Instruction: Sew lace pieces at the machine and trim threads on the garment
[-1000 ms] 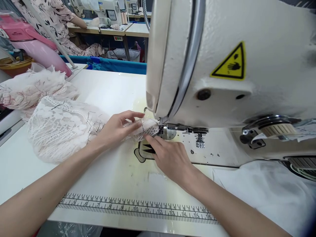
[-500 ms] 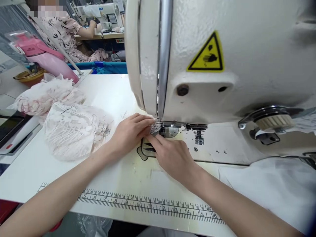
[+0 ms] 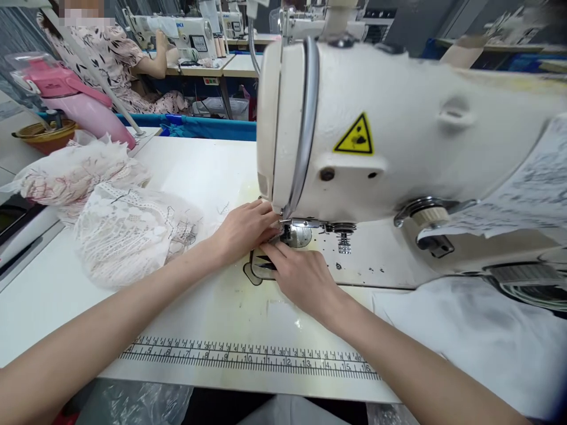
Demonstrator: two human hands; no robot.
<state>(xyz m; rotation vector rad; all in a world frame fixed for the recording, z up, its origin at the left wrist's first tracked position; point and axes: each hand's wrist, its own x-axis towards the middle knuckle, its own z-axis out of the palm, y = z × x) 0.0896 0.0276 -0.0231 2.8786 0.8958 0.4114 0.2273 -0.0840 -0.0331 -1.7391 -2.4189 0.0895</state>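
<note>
Under the head of a white sewing machine (image 3: 283, 136), both my hands meet at the presser foot (image 3: 287, 229). My left hand (image 3: 245, 229) lies to the left of the needle, its fingers pressed together on a small piece of white lace fabric, mostly hidden by the fingers. From the front, my right hand (image 3: 305, 274) reaches in, fingers closed at the near edge of the same piece. Dark pointed blades, like small scissors (image 3: 266, 265), lie partly beneath my right fingertips. Left of my hands rests a gathered white lace piece (image 3: 128, 236) with loose dark threads.
Behind it lies another lace bundle (image 3: 84, 174), near a pink bottle (image 3: 80, 100) and a brown bowl (image 3: 46, 137). White cloth (image 3: 465, 336) covers the right side. A printed ruler (image 3: 248, 359) runs along the front edge. A co-worker (image 3: 106, 59) sits at another machine.
The view has pulled back and shifted, so more of the machine and the room behind shows. My hands stay at the presser foot; less lace shows between them. The co-worker's hand has risen.
</note>
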